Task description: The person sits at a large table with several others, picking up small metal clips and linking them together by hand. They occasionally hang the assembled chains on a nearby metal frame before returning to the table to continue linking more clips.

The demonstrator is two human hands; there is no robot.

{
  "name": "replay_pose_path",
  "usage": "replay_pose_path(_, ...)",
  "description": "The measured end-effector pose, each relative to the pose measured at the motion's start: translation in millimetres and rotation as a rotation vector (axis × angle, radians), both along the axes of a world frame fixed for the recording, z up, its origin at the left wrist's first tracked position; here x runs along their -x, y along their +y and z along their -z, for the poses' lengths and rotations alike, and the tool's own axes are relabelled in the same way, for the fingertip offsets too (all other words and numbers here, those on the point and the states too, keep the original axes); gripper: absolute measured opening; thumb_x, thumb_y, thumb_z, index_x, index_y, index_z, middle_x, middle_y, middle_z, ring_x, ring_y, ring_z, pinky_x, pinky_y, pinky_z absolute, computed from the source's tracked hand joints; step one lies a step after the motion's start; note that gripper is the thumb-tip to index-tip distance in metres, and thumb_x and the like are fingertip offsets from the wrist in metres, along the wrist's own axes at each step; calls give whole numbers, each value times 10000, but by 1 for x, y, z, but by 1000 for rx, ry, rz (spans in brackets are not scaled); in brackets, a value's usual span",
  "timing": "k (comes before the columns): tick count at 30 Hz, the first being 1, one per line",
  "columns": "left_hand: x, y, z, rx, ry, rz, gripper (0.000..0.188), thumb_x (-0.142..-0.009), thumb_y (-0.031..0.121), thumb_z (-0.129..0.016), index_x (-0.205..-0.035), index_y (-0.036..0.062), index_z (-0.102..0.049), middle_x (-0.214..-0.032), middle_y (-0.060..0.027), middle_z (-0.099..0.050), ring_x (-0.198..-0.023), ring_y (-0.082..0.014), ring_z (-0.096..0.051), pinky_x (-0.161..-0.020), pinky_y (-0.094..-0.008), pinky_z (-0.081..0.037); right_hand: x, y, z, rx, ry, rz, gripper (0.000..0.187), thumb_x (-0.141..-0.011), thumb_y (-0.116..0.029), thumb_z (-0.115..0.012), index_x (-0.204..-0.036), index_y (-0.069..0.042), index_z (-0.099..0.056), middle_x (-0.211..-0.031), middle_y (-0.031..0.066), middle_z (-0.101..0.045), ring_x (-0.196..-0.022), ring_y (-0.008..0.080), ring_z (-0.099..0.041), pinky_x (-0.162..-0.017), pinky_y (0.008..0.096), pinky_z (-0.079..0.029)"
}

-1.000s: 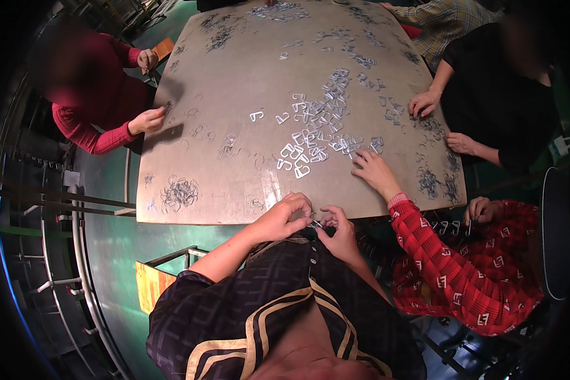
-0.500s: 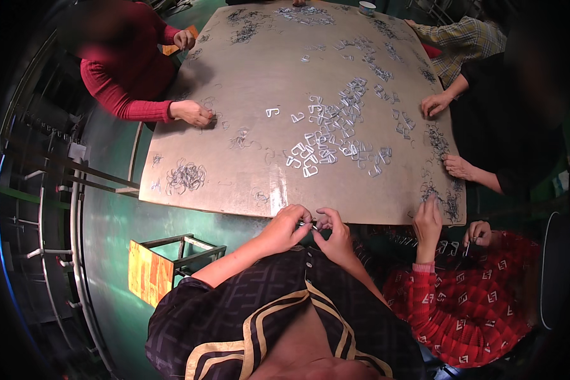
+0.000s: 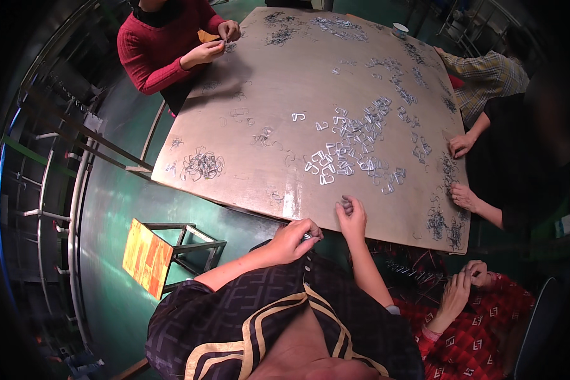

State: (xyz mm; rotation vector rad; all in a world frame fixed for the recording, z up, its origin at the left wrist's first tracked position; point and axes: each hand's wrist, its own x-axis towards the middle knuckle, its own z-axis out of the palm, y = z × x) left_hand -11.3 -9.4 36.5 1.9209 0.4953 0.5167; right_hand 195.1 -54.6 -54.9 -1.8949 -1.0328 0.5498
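Observation:
My left hand is closed in front of my chest, just below the table's near edge. A small shiny metal piece shows between its fingers; most of it is hidden. My right hand is apart from the left, at the near edge of the table, with loosely bent fingers and nothing visible in them. Beyond it on the table lie many flat silver metal hooks, bent like buckles, in a spread heap. To the left is a tangled pile of thin dark wire pieces.
Around the table sit co-workers: one in a red sweater, one in black, one in plaid, one in patterned red. A wooden-topped stool stands at left by a metal rack. A white cup is far off.
My hands, together before, are now apart; the right has moved up and right toward the table. The view has shifted. The red-sweatered co-worker's hands have come together, as have those of the red-patterned co-worker.

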Motion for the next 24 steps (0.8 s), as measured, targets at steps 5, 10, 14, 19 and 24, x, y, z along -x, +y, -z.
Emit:
replay_pose_path(5,4,-3,9,-22,-47,2,125,-854,21,-610,-908,27,-498,-939,-118,-617,-895,-278,-594,-797,-359,-459,4,70,11,242,-445,119,483,-734,-315,-779,-1094,-47,-601,-1031,127,-579,-1038,313,-520,-922,452,-388)
replay_pose_path(10,12,-5,7,-34,-72,-57,141,-840,32,-647,-910,25,-525,-899,-110,-604,-890,-292,-595,-800,-370,-459,9,91,14,247,-465,154,450,-692,-243,-811,-1015,-44,-569,-1015,124,-600,-1007,331,-563,-887,455,-421)
replay_pose_path(14,15,-7,12,-36,-63,-92,135,-851,40,-638,-923,24,-525,-891,-114,-597,-872,-299,-587,-800,-381,-448,3,90,16,113,-54,-59,358,-697,-69,-762,-975,-26,-541,-872,97,-614,-803,259,-621,-747,363,-498)
replay_pose_path(19,12,-9,24,-35,-15,-164,140,-854,46,-633,-944,25,-527,-883,-123,-591,-866,-312,-577,-798,-385,-435,7,46,-12,-126,559,-245,259,-739,62,-661,-958,-5,-540,-824,33,-592,-740,90,-586,-670,217,-483)
replay_pose_path(24,3,-6,32,-81,-23,-211,147,-849,55,-637,-948,29,-532,-864,-128,-586,-864,-324,-564,-802,-390,-427,16,7,-54,-64,740,-357,351,-746,100,-648,-1081,12,-590,-835,2,-574,-733,52,-559,-650,204,-480)
